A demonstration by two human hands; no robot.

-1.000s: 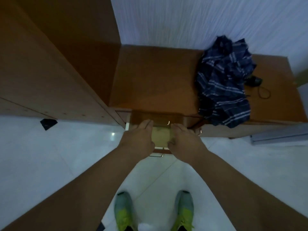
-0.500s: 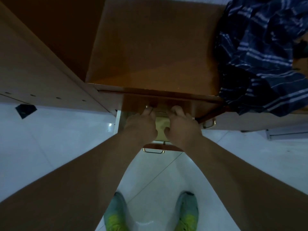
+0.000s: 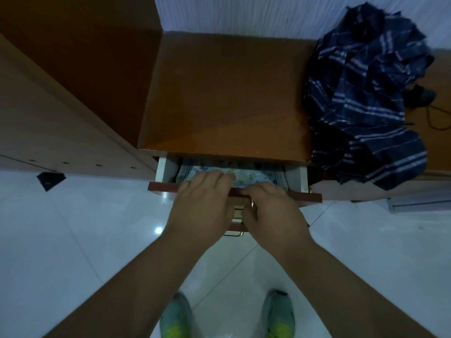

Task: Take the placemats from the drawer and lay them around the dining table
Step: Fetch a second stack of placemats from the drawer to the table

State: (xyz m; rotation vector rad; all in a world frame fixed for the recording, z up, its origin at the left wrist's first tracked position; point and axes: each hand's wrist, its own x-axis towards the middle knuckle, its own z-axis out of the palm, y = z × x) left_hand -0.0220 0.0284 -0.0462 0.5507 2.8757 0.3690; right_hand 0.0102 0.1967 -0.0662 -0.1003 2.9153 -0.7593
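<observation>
The top drawer (image 3: 311, 195) of a brown cabinet stands pulled out a short way. Patterned pale blue placemats (image 3: 258, 174) lie inside it, partly hidden under the cabinet top. My left hand (image 3: 202, 206) reaches over the drawer front, its fingertips resting on the placemats. My right hand (image 3: 273, 211) is beside it, fingers curled over the top edge of the drawer front. Below the hands a lower drawer with a brass handle (image 3: 234, 234) also sticks out a little.
A crumpled dark blue striped cloth (image 3: 366, 93) lies on the cabinet top (image 3: 219, 93) at the right, with a black cable (image 3: 429, 111) beside it. A tall wooden wardrobe (image 3: 61, 106) stands at the left. White tiled floor (image 3: 73, 240) and my shoes lie below.
The top drawer has slid out toward me and the placemats now show. My hands moved from the lower drawer up to the top drawer's front.
</observation>
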